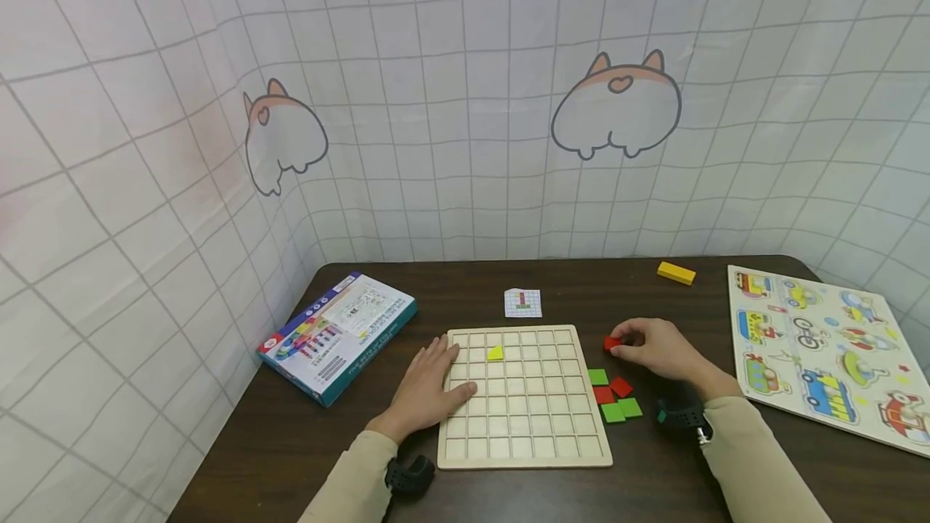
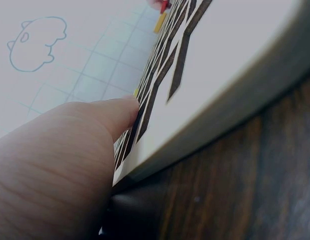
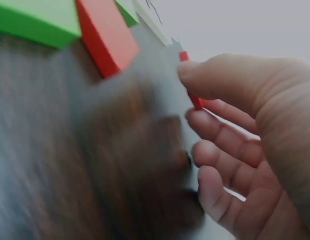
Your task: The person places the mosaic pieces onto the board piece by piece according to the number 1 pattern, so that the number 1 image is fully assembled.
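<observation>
A pale wooden grid board (image 1: 514, 406) lies on the dark table, with one yellow tile (image 1: 496, 353) in its upper left part. My left hand (image 1: 429, 390) rests on the board's left edge, fingers spread and thumb on the grid. Between thumb and fingertips, my right hand (image 1: 657, 345) pinches a red tile (image 1: 612, 343) to the right of the board. In the right wrist view that red tile (image 3: 183, 56) stands on edge in the pinch. Below the hand, beside the board, lie loose red tiles (image 1: 621, 387) and green tiles (image 1: 630, 407).
A small card with a grid pattern (image 1: 522, 303) lies behind the board. At the left is a flat boxed set (image 1: 337, 337). A yellow block (image 1: 676, 273) sits at the back right, near a large picture puzzle board (image 1: 828, 353). A grid-patterned curtain (image 1: 465, 103) hangs behind the table.
</observation>
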Demonstrator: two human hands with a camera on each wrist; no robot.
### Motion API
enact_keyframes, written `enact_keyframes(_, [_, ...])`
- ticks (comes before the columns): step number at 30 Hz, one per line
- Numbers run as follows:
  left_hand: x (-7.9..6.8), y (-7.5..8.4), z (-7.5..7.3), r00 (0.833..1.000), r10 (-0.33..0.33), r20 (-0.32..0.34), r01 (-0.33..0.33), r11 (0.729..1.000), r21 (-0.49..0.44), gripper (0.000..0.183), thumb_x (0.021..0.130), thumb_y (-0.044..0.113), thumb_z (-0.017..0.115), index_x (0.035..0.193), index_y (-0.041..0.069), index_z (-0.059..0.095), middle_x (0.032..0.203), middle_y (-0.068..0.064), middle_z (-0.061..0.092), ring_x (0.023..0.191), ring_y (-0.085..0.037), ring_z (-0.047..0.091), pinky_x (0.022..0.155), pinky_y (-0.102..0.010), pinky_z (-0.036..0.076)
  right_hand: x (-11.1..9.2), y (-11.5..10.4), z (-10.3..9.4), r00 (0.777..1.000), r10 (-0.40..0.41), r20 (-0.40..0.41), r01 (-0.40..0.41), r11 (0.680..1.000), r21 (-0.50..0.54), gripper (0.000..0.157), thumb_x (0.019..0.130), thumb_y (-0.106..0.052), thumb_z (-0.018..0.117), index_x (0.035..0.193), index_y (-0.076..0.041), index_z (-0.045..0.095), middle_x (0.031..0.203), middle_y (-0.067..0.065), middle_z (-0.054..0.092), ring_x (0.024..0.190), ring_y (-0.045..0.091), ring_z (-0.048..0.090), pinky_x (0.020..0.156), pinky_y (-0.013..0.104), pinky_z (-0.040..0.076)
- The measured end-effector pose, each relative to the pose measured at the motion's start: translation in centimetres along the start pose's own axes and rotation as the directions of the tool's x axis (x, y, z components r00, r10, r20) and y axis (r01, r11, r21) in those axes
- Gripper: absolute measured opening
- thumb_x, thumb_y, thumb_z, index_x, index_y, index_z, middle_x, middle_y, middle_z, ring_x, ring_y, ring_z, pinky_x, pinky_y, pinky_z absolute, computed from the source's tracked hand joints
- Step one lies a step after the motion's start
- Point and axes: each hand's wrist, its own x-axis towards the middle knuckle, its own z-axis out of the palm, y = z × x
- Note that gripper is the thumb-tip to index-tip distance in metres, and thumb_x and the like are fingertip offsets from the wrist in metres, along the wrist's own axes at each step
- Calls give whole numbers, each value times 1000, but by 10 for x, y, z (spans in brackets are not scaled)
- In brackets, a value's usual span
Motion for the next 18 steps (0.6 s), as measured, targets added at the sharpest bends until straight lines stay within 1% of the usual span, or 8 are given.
enact_keyframes(4, [0, 1, 0, 1000, -9, -1, 9, 1000, -1, 78, 92, 56, 56, 150, 6, 38, 161, -15, 21, 149, -29, 13, 120, -47, 11, 4, -5, 7, 999, -20, -37, 20, 1000, -6, 26, 88, -27, 74, 106, -9, 70, 92, 1, 65, 69, 14, 50, 59, 28, 45])
enact_keyframes(8, [0, 1, -1, 1000, -12, -2, 12, 1000, -8, 77, 92, 54, 57, 150, 7, 38, 160, -15, 21, 149, -30, 13, 120, -48, 11, 6, -18, 14, 998, -33, -47, 33, 999, 7, 27, 88, -23, 73, 109, -8, 70, 93, 2, 65, 67, 15, 50, 56, 27, 45])
enact_keyframes(13, [1, 2, -2, 1000, -16, 1, 16, 1000, -4, 75, 93, 52, 57, 151, 8, 38, 161, -14, 20, 149, -30, 13, 120, -48, 11, 8, -38, 20, 997, -68, -34, 68, 997, 22, 28, 88, -20, 73, 113, -7, 70, 92, 2, 63, 66, 14, 49, 53, 26, 45])
enact_keyframes(18, [2, 3, -1, 1000, -17, 5, 17, 1000, 2, 76, 93, 53, 56, 151, 8, 37, 161, -14, 20, 149, -30, 13, 120, -48, 10, 9, -49, 26, 996, -84, -9, 84, 996, 35, 27, 88, -21, 74, 111, -8, 71, 98, 1, 63, 66, 14, 49, 52, 25, 45])
